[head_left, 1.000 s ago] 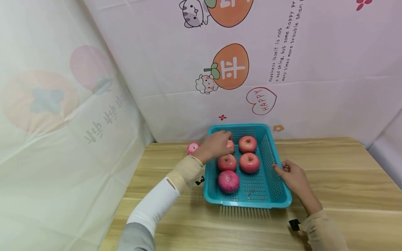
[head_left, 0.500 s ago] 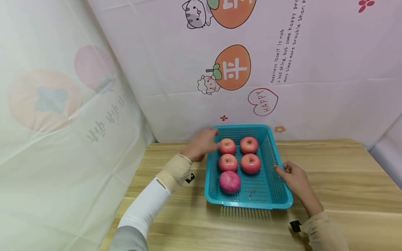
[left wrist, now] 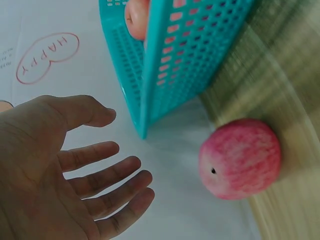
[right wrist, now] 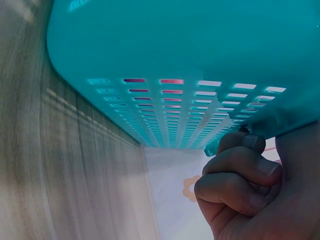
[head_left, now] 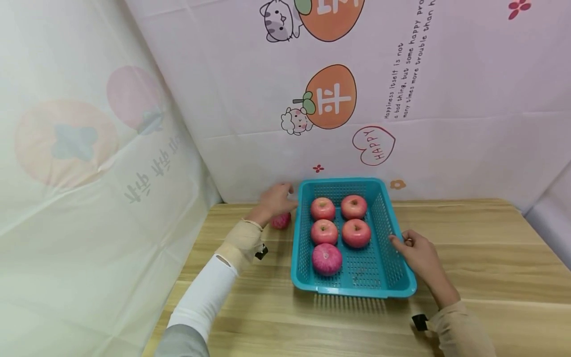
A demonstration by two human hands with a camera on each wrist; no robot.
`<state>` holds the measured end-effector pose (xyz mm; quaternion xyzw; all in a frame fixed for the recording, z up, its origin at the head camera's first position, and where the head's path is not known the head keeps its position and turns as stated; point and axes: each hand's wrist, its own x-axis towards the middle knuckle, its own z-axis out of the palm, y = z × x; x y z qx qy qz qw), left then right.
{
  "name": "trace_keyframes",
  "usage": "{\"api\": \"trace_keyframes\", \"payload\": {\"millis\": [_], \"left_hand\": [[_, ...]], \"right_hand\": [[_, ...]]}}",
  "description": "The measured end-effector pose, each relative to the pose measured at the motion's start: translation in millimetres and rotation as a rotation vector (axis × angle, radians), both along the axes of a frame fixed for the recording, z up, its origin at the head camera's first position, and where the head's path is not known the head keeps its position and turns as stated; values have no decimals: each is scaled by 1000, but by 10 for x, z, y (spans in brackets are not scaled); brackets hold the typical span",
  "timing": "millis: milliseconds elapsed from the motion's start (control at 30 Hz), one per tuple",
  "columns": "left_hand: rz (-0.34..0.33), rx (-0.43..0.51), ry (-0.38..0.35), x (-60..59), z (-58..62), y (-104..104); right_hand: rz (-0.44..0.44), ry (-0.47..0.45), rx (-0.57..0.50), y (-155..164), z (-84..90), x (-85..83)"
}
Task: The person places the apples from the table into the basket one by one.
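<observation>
left hand (head_left: 274,201) spread, empty — over loose apple (head_left: 281,220); right hand (head_left: 417,253) curled, gripping basket (head_left: 392,270) rim.

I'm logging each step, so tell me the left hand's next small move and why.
Probably lower the left hand onto the loose apple and close around it. The hand is open and holds nothing, that apple lies on the table outside the basket, and five apples already sit inside.

the left hand (head_left: 275,201) covers the upper part of the loose apple (head_left: 281,221) in the head view. in the right wrist view the basket (right wrist: 200,60) runs past the frame and the right hand (right wrist: 250,192) is cut off at the edge, its thumb hidden behind the rim. the wooden table (right wrist: 60,165) there is blurred.
</observation>
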<state>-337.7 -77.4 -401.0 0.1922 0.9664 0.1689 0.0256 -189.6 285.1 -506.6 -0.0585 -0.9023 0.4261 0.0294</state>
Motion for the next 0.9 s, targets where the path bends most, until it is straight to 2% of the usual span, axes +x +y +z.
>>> {"api": "trace_keyframes", "payload": {"millis": [133,300,900], "left_hand": [[21,-20,6,-52,-63,-69],[49,3,-22,-85,-98,-121],[61,-20,-38,-127,-236,-221]], "right_hand": [[0,-2,-10,-3,-9,8],[0,0,-18,-3,-16,10],[3,-28,-23,0,5,11]]}}
